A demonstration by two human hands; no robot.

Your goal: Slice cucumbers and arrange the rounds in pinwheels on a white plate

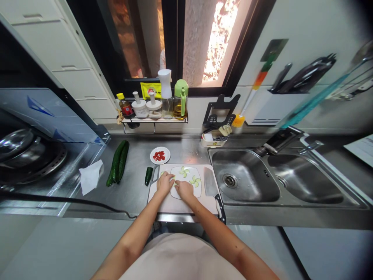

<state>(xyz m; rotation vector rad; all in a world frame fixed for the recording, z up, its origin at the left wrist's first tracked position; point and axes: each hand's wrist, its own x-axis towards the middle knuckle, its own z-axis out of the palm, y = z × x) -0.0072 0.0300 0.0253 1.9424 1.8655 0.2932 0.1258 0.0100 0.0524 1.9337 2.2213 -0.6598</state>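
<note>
From where I stand, the fingers of both bare hands are bent and gathered close together over the left part of a glossy white plate with rounded corners (192, 170). The left hand (165, 182) comes in from the board's left side, the right hand (184, 188) over the plate's near side. Their fingertips nearly meet, seemingly pinching something small, but I cannot tell what. Beyond the right hand, thin, curved, pale-green slices with darker rims lie on the plate in two pinwheels, one towards the far edge (184, 171), the other towards the right edge (195, 181).

The plate sits on a smooth, pale pinkish cutting board (171, 207). A broad, flat metal knife blade (209, 181) lies to its right, and the black handle with pale rivets (220, 208) juts past the board's near right corner. A bumpy, dark-green cucumber piece (148, 176) rests just beside the board's left edge; a round white dish (168, 155) of glossy red pieces (159, 156) stands behind it.

The board reaches the counter's front edge, and the steel sink (244, 175) begins just off its right side. Leftward, brushed steel (135, 159) gives more room, up to long, ridged cucumbers (119, 161) and crumpled white paper (90, 177).
</note>
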